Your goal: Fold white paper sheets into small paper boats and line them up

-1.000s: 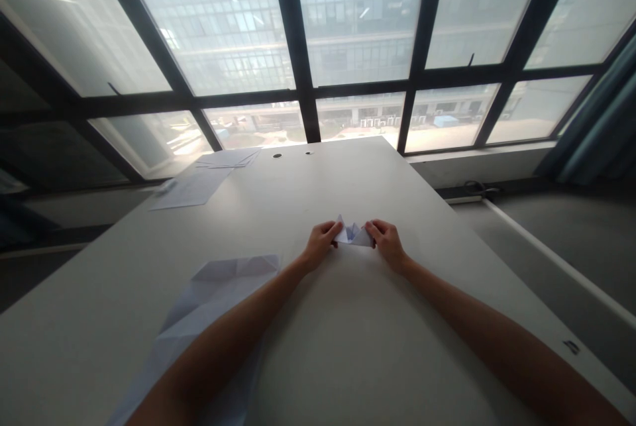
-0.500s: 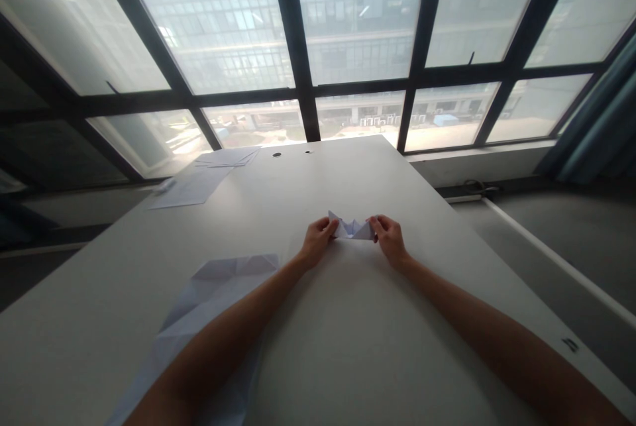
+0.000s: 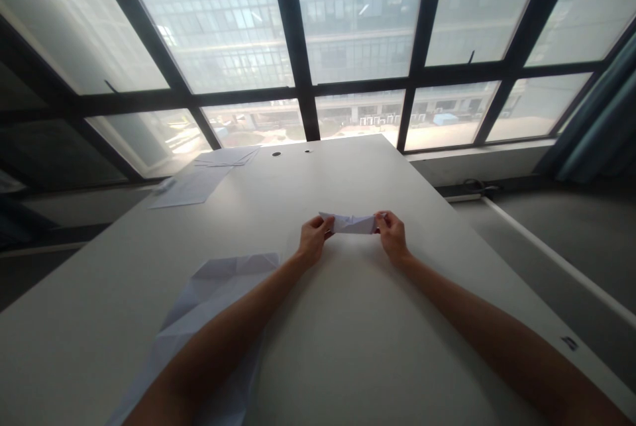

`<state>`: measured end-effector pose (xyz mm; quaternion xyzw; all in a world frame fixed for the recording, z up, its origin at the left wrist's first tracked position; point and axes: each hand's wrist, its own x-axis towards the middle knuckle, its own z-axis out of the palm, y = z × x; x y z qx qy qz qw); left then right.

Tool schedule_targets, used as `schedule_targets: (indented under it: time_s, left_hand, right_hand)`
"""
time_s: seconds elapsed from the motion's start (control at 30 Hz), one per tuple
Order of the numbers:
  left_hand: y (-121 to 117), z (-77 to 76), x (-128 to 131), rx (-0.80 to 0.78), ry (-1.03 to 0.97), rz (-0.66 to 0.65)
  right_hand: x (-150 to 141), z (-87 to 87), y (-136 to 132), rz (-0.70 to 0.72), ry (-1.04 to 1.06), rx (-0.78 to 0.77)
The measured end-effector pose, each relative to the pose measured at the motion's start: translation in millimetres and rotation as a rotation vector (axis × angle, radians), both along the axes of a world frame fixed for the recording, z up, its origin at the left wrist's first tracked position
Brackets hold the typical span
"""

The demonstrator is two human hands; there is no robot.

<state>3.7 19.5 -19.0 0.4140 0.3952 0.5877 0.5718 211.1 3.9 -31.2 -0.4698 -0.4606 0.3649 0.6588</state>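
Note:
A small piece of folded white paper (image 3: 354, 224) is stretched level between my two hands, above the middle of the white table. My left hand (image 3: 314, 237) pinches its left end between thumb and fingers. At the opposite end, my right hand (image 3: 392, 235) grips the paper the same way. Its upper edge looks uneven, with small folds near the centre. Beneath my left forearm lies a larger creased sheet of white paper (image 3: 218, 290), partly hidden by the arm.
Several white sheets (image 3: 191, 186) lie at the table's far left corner. Two round holes, one a dark cable hole (image 3: 277, 154), sit near the far edge. A small dark mark (image 3: 569, 343) is by the right edge. Windows (image 3: 362, 15) rise beyond the table (image 3: 318, 360).
My hands have moved slightly apart, pulling the folded paper wider and flatter. Its pointed peaks and central hollow have turned into a long, narrow strip shape. The creased sheet stays put.

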Motion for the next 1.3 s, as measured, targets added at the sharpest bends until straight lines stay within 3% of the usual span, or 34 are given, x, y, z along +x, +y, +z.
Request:
schedule_targets:
  time_s: [0.2,0.43,0.67,0.77,1.13,1.3]
  left_hand:
    - [2.9,-3.7,-0.3,-0.003,-0.009,0.082]
    - [2.2,-1.6,0.0,0.015,-0.073,0.123]
    - [-4.5,3.1,2.2,-0.050,-0.209,-0.200]
    - [-4.9,1.6,3.4,-0.084,-0.212,-0.246]
    - [-6.4,2.4,5.7,-0.003,-0.047,0.006]
    - [-15.7,5.9,9.6,0.133,0.126,-0.082]
  right_hand:
    - [3.0,-7.5,5.9,-0.084,-0.046,-0.015]
    - [1.9,-7.1,4.4,-0.067,0.020,-0.015]
    - [1.9,-3.7,2.5,-0.031,0.054,0.022]
    - [0.6,-0.8,-0.6,-0.004,0.042,0.020]
    - [-3.5,10.3,-12.2,0.235,-0.185,-0.039]
    - [-3.3,13.3,-15.4,0.468,-0.242,-0.086]
